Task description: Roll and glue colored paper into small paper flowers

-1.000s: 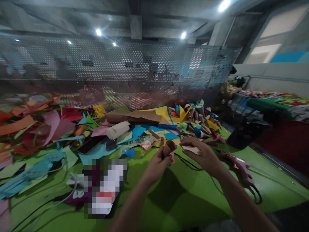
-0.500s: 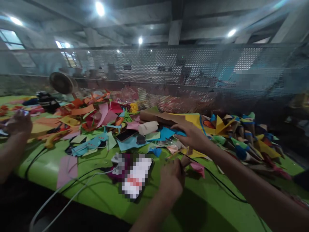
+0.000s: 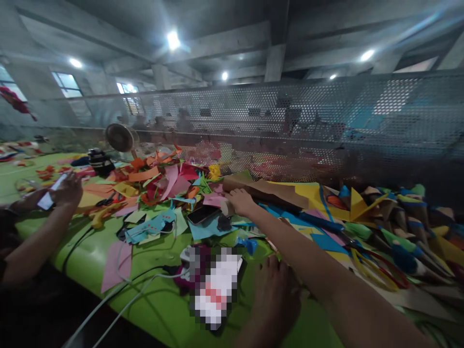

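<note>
My right hand [image 3: 242,201] reaches across the green table [image 3: 163,309] with its fingers closed around a pale roll [image 3: 226,208], mostly covered by the hand. Just left of the roll lies a dark phone [image 3: 203,214], and a small black object [image 3: 224,222] sits below it. Nearer to me, my left hand [image 3: 277,287] is low over the table, fingers curled; what they hold, if anything, is hidden. A lit phone with a blurred screen [image 3: 217,292] lies to its left, against a purple and white power strip [image 3: 192,270].
Coloured paper scraps [image 3: 170,181] heap along a perforated metal screen [image 3: 235,113]. Brown paper [image 3: 268,191], scissors with yellow and red handles [image 3: 377,270] and paper cones [image 3: 409,232] lie to the right. White cables [image 3: 108,302] cross the front edge. Another person's hand [image 3: 70,191] holds a phone at left.
My right hand has moved left from the brown paper onto the pale roll. My left hand has come down and nearer to me. The view has shifted, revealing the scissors.
</note>
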Available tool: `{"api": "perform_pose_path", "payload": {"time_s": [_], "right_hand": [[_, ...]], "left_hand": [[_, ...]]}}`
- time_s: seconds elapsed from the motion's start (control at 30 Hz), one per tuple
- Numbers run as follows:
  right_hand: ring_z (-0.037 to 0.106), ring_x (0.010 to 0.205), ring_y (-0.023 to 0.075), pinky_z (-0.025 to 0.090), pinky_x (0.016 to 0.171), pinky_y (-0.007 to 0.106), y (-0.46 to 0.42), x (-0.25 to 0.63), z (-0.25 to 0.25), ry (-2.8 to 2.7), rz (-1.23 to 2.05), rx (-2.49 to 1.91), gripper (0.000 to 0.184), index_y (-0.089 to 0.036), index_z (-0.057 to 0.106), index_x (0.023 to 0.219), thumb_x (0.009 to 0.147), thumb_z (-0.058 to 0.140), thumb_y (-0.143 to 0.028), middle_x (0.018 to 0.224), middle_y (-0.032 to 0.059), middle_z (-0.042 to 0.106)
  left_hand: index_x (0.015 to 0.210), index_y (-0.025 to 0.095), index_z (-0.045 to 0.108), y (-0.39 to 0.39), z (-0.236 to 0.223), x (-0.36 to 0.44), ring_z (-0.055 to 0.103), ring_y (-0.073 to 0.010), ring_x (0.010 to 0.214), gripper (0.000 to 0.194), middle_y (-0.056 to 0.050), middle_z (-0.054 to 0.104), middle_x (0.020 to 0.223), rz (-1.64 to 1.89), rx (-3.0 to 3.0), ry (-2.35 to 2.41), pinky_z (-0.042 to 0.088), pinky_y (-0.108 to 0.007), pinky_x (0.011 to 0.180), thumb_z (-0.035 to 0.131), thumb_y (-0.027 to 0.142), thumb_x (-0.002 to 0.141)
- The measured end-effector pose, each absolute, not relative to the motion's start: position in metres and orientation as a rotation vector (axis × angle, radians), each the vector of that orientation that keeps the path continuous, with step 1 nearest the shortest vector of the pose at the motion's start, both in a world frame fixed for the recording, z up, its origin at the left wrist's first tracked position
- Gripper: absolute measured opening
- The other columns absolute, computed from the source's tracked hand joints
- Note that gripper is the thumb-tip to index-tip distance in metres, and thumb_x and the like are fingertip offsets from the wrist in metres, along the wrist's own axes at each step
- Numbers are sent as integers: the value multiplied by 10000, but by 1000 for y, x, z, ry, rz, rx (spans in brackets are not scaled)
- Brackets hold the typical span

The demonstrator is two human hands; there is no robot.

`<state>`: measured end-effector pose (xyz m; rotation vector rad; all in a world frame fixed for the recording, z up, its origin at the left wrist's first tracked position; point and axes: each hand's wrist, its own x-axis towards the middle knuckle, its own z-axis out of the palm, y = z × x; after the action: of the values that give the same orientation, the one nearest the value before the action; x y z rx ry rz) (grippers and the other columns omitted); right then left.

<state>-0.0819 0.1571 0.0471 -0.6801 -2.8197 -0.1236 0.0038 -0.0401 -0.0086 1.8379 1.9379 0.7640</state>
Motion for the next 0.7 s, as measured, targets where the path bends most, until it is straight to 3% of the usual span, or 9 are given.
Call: {"api": "perform_pose_path", "payload": {"time_s": [0.07,0.13,0.27,0.4,0.47,0.6,0.7], "right_hand": [[570,1157,292,419,1019,498,157,-80,52,-2782,-90,-678,430,-154,611,1240,836,730,-242,1214,119,628],[544,1176,323,397,1021,485,155,-70,63,-2701,-44,-698,539,-141,608,1247,737,777,-191,1219,153,615],[548,1142,306,451,944,422,142,-30,100,-2512,90,-750,714,-160,530,1343,709,797,-350,1255,144,592],[613,1014,272,499,828,376,110,22,127,-2405,253,-781,586,-166,589,1256,769,747,-452,1137,121,666],[636,935,275,503,790,388,90,42,129,-2323,476,-782,540,-170,637,1179,750,770,-469,1074,117,699],[641,1014,280,496,878,402,64,68,121,-2184,837,-681,502,-198,667,1178,746,778,-429,1150,95,714],[667,970,275,524,839,384,62,88,111,-1970,1133,-715,443,-198,740,1030,687,804,-471,1034,64,752]], "left_hand": [[1154,228,651,-40,-6,3,567,-352,1087,356,-126,652,1155,830,1794,1967,426,-492,920,630,294,806],[1193,223,646,-40,-2,0,574,-355,1075,386,-139,654,1134,946,1725,1948,428,-496,927,598,256,812],[1379,226,503,-39,6,-12,522,-327,1251,539,-148,565,1356,1479,1448,1734,403,-470,1049,583,230,846],[1479,246,353,-33,22,-20,386,-297,1421,689,-133,408,1542,1921,1140,1575,294,-451,1177,648,293,858],[1507,276,296,-28,34,-19,405,-285,1421,811,-119,385,1568,1942,1000,1375,335,-423,1164,714,294,811],[1512,342,257,-25,50,-11,553,-252,1312,937,-80,558,1445,1825,688,899,482,-336,1043,792,285,745],[1445,344,384,-28,51,-12,662,-231,1150,848,-36,695,1246,1764,548,750,532,-335,979,799,232,714]]}}
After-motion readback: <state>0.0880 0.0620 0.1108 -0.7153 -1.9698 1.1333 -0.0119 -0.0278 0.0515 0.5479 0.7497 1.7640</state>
